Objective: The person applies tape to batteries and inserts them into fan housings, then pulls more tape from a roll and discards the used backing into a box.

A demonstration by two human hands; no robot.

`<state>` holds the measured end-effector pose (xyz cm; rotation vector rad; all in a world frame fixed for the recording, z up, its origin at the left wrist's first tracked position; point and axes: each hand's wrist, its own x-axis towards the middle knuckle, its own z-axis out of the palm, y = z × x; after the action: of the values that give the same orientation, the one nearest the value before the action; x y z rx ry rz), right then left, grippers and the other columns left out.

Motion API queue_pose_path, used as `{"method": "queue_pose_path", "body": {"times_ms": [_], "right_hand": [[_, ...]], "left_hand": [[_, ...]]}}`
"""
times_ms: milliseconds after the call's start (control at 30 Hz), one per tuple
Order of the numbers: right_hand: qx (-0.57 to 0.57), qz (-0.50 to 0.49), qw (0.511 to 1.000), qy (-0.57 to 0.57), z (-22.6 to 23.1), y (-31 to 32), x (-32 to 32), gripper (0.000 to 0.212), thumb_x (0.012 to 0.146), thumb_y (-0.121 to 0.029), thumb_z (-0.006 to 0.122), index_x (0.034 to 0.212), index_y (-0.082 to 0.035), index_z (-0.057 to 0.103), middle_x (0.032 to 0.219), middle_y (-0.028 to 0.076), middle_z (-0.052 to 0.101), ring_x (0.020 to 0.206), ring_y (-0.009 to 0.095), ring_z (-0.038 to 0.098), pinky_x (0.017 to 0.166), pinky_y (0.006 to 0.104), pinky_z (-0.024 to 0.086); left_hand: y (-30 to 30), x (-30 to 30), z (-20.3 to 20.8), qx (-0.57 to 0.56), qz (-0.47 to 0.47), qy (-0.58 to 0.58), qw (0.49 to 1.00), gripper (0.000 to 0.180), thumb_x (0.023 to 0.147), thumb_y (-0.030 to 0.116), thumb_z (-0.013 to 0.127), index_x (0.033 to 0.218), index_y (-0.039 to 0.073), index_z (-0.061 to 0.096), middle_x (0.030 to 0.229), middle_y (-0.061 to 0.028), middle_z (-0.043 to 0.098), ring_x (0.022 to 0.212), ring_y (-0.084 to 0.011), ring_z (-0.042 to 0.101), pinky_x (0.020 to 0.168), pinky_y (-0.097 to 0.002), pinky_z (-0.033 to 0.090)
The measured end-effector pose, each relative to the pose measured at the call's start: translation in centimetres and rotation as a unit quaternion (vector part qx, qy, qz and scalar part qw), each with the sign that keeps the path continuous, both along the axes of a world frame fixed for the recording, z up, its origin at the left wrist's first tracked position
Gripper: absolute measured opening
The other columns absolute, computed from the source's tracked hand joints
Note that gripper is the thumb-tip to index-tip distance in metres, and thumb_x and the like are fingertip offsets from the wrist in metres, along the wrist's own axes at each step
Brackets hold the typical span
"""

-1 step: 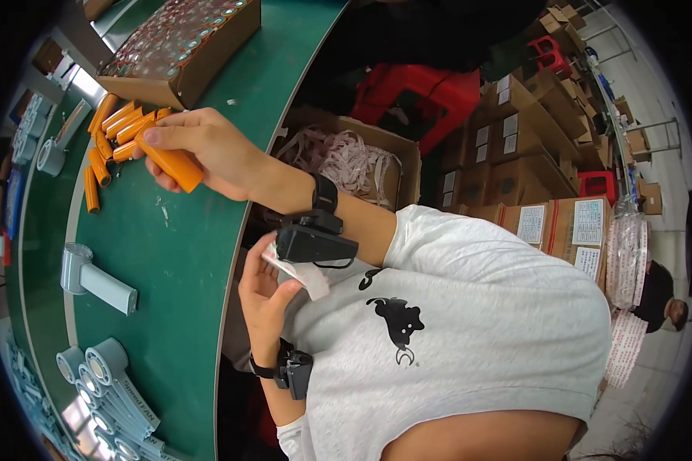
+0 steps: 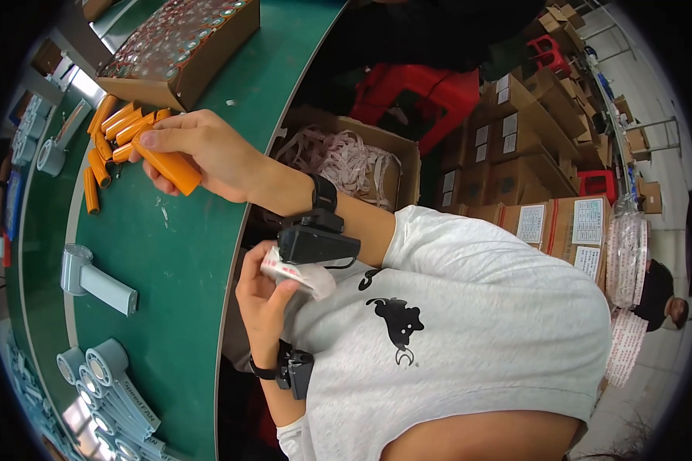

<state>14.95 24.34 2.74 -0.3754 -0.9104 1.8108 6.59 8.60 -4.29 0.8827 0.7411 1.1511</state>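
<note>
My right hand (image 2: 211,150) is closed round an orange cylinder (image 2: 171,167) that looks like a battery, thumb pressed on its far end. It hovers above the green table, beside a loose pile of similar orange batteries (image 2: 119,127). My left hand (image 2: 261,307), lower and off the table edge, pinches a thin, crumpled white strip (image 2: 300,275) with red printing. Part of that strip is hidden behind the black device (image 2: 315,242) strapped to my right wrist. A second black device (image 2: 294,373) sits on my left wrist.
An open carton (image 2: 188,81) of upright cells stands at the table's far side. One pale blue handheld fan (image 2: 104,284) lies on the green table (image 2: 177,269), with several more fans (image 2: 111,384) nearer. Beyond the edge are a box of tangled strips (image 2: 354,161), a red stool (image 2: 415,84) and stacked cartons (image 2: 538,146).
The white strip in my left hand has turned, so more of its red printing shows. My right hand and its orange battery have shifted very slightly.
</note>
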Motion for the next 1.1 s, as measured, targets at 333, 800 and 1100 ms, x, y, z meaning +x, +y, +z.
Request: {"method": "queue_pose_path", "body": {"times_ms": [333,800,1100], "right_hand": [[0.036,0.039,0.994,-0.096,-0.7,-1.7,-2.0,0.021,0.084,-0.017,0.059,0.086,0.004,0.057,0.066,0.007,0.057,0.054,0.011,0.054,0.047,0.0227,0.041],[-0.078,0.136,0.988,-0.008,0.3,-7.4,-1.0,0.028,0.087,-0.025,0.056,0.091,0.002,0.056,0.069,0.006,0.055,0.054,0.011,0.051,0.051,0.0226,0.041],[-0.16,-0.083,0.972,0.152,-2.4,-4.5,2.3,0.034,0.088,-0.033,0.051,0.097,0.0,0.05,0.076,0.005,0.048,0.062,0.013,0.046,0.057,0.0242,0.038]], "left_hand": [[-2.0,-4.1,4.1,0.099,-0.002,0.388,0.916,0.037,0.067,-0.008,0.047,0.103,-0.005,0.05,0.095,-0.0142,0.054,0.081,-0.0205,0.055,0.072,-0.0262,0.043],[-2.1,-6.9,6.3,0.027,0.07,0.343,0.936,0.043,0.063,0.006,0.055,0.105,-0.003,0.052,0.084,-0.0102,0.054,0.073,-0.0202,0.053,0.068,-0.0279,0.043],[-3.4,-1.2,2.3,0.085,-0.012,0.233,0.969,0.069,0.065,0.03,0.074,0.119,-0.003,0.046,0.118,-0.014,0.045,0.101,-0.0232,0.049,0.086,-0.0321,0.039]]}}
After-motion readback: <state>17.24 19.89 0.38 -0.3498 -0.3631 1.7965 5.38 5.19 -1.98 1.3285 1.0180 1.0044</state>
